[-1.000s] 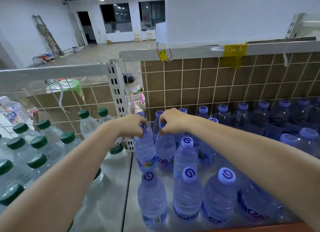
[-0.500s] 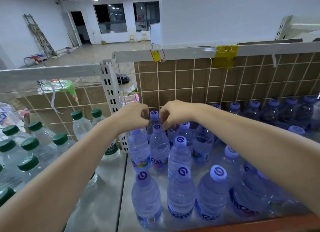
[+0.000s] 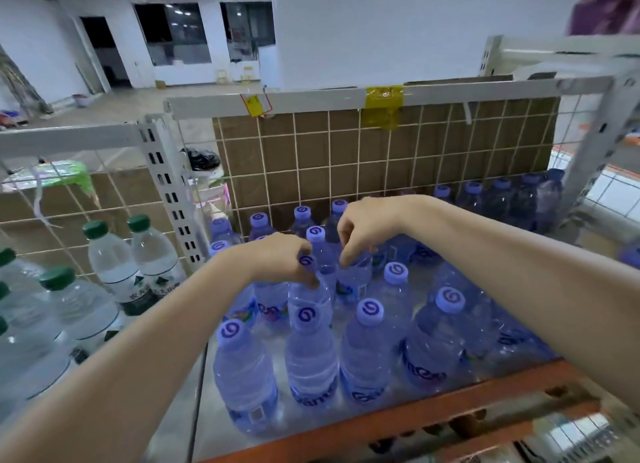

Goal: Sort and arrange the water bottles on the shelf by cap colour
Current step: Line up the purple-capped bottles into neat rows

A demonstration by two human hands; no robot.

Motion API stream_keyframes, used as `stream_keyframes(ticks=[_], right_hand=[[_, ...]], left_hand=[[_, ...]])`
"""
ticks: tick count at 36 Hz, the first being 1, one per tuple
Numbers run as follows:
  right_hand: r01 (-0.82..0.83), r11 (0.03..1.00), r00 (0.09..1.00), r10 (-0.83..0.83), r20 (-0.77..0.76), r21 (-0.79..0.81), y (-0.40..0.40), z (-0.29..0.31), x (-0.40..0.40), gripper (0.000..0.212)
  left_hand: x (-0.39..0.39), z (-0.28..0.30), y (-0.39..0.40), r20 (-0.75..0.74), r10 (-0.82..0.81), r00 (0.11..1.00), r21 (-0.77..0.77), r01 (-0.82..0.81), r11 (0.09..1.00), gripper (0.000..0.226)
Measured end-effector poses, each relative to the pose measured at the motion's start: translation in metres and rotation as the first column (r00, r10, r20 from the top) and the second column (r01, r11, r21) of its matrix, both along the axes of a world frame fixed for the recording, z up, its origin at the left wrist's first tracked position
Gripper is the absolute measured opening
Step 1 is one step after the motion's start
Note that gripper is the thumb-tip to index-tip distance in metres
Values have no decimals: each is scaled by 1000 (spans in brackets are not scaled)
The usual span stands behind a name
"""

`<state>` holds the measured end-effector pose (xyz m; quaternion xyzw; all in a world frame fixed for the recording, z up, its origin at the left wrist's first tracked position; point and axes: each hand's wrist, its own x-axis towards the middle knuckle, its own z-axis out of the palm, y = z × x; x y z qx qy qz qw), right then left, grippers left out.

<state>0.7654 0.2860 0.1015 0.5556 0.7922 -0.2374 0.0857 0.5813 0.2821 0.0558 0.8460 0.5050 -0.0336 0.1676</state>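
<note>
Several blue bottles with purple caps (image 3: 370,312) stand on the right half of the metal shelf (image 3: 173,414). Clear bottles with green caps (image 3: 95,228) stand on the left half. My left hand (image 3: 277,261) grips the cap and neck of one purple-capped bottle (image 3: 308,300) in the middle rows. Just right of it, my right hand (image 3: 363,227) curls down over the top of a neighbouring purple-capped bottle (image 3: 353,282), whose cap is hidden by the fingers.
A white slotted post (image 3: 169,185) divides the two shelf halves. A wire grid backed with brown cardboard (image 3: 346,157) closes the rear. An orange rail (image 3: 415,414) runs along the front edge. More purple caps (image 3: 472,187) line the back right.
My left hand has come down and nearer, onto a closer bottle's cap. My right hand stays at about the same spot. The view has swung to show more of the shelf's right end.
</note>
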Motion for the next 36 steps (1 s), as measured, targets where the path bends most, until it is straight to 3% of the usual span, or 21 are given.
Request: stream_keyframes(ticks=[5, 9, 22, 29, 36], right_hand=[[71, 992, 986, -53, 161, -105, -18, -7, 16, 38], [147, 975, 983, -125, 138, -167, -31, -16, 25, 38], [198, 979, 974, -190, -121, 53, -26, -1, 73, 6], [204, 964, 974, -181, -137, 174, -5, 5, 113, 15], [162, 955, 984, -136, -118, 248, 32, -2, 142, 15]], left_hand=[[9, -4, -6, -16, -11, 1000, 12, 11, 1000, 33], [16, -2, -5, -57, -51, 997, 55, 54, 997, 32], [63, 11, -2, 4, -93, 996, 48, 93, 995, 24], [116, 20, 9, 75, -107, 991, 76, 101, 992, 17], [149, 22, 28, 129, 16, 992, 56, -24, 998, 20]])
